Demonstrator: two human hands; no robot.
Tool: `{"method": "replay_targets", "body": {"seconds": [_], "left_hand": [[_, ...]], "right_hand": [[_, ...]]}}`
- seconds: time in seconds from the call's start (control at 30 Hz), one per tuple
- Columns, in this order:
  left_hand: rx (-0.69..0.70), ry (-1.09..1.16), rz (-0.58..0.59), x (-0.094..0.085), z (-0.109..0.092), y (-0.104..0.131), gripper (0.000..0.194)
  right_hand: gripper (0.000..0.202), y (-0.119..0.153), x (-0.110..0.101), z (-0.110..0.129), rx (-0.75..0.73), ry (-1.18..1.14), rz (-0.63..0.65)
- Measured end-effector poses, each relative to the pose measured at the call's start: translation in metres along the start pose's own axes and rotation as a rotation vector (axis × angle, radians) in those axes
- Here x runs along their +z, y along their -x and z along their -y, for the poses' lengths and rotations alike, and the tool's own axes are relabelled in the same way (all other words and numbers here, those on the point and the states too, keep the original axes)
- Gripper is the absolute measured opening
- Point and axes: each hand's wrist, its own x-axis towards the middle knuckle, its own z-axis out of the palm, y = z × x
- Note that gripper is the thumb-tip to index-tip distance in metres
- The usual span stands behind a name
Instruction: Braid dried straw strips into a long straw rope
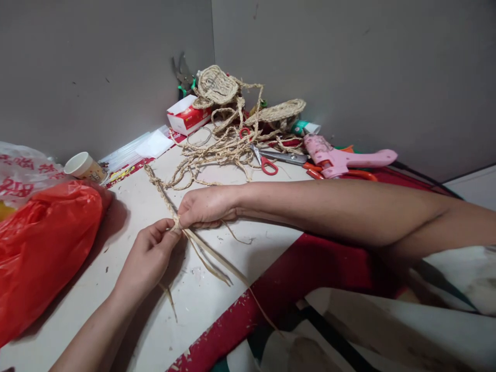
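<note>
Two bags crowd the left edge of the frame, a red plastic bag (50,253) and a pale printed bag (29,170), both cut off; I can't see what they hold. Beside them sits a paper cup (83,166). Left of centre, the left hand (151,253) pinches a straw braid (159,188) between thumb and fingers. The right hand (207,206), just beside it, is closed on the same spot, some fingers curled out of sight. Loose strands (220,258) trail toward the lower middle (one wisp reaches the wearer's clothing). Should either pinch slacken, I'd expect the plait to loosen there; a strand catching on that clothing could tug it crooked. How the strands cross is hidden under the fingertips. Upper centre, a tangle of braided cord (217,150) half buries some scissors (264,159); rightward lies a pink glue gun (335,159).
</note>
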Motion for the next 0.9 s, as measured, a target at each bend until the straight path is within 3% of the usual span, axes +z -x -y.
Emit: {"method": "replay_targets", "body": {"seconds": [0.3,0.53,0.6,0.73,0.9], "left_hand": [[0.155,-0.400,0.026,-0.014,0.010,-0.001,0.029],[0.217,-0.471,0.015,-0.016,0.009,-0.003,0.021],[0.164,-0.387,-0.012,-0.013,0.005,-0.004,0.015],[-0.144,0.005,-0.012,-0.007,-0.004,-0.008,0.014],[-0.189,0.144,0.083,-0.008,-0.006,-0.010,0.034]], "right_hand": [[0.017,0.000,-0.001,0.000,0.019,0.084,0.014],[0.019,0.001,-0.006,-0.002,-0.063,0.408,-0.061],[0.023,0.002,-0.007,0.000,-0.105,0.519,-0.079],[0.027,0.006,-0.005,0.005,-0.155,0.660,-0.106],[0.024,0.011,0.000,0.012,-0.148,0.782,-0.119]]}}
